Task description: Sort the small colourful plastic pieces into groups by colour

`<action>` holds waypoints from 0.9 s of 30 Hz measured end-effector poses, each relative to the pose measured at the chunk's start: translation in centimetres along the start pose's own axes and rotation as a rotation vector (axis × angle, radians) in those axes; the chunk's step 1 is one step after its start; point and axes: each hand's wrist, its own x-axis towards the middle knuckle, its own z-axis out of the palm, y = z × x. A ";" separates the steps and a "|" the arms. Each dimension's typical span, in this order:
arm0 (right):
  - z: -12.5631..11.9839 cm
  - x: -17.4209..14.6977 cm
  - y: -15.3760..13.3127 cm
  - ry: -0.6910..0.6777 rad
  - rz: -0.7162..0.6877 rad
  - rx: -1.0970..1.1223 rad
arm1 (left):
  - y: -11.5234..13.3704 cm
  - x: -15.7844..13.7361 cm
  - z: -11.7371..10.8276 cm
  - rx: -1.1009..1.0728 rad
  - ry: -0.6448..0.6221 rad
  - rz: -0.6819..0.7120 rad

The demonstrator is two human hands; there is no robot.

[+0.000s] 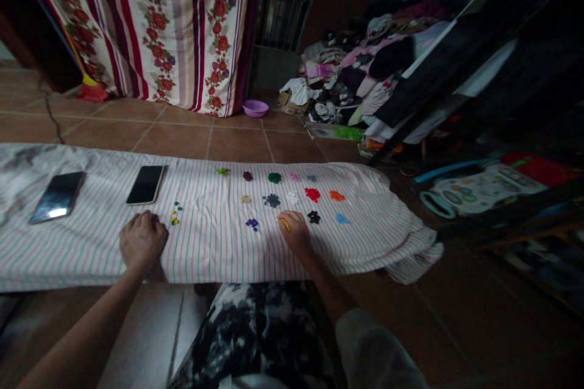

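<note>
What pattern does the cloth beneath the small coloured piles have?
Stripes: the cloth is whitish with narrow pink and greyish lines, best seen in the head view.

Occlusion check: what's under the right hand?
A yellow item shows at the edge of the right hand, with striped cloth around. Anything beneath the palm is covered.

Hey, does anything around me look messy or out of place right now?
Mildly, yes. Green and yellow pieces lie mixed near your left hand, while the other small piles each look like one color. The striped cloth is bunched at its right end, and clothes lie heaped untidily beyond it.
</note>
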 end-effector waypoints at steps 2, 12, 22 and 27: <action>-0.1 0.0 -0.1 0.005 -0.008 -0.001 | 0.0 0.0 0.0 -0.001 -0.005 0.000; -0.4 0.2 -0.1 -0.054 -0.019 0.053 | -0.2 0.1 0.3 -0.017 0.004 -0.003; -1.6 2.0 -3.5 0.086 0.011 0.041 | -0.2 0.0 0.6 -0.029 0.035 -0.015; 1.2 3.6 -9.2 -0.008 -0.008 0.264 | -0.6 0.0 1.1 -0.026 0.035 -0.007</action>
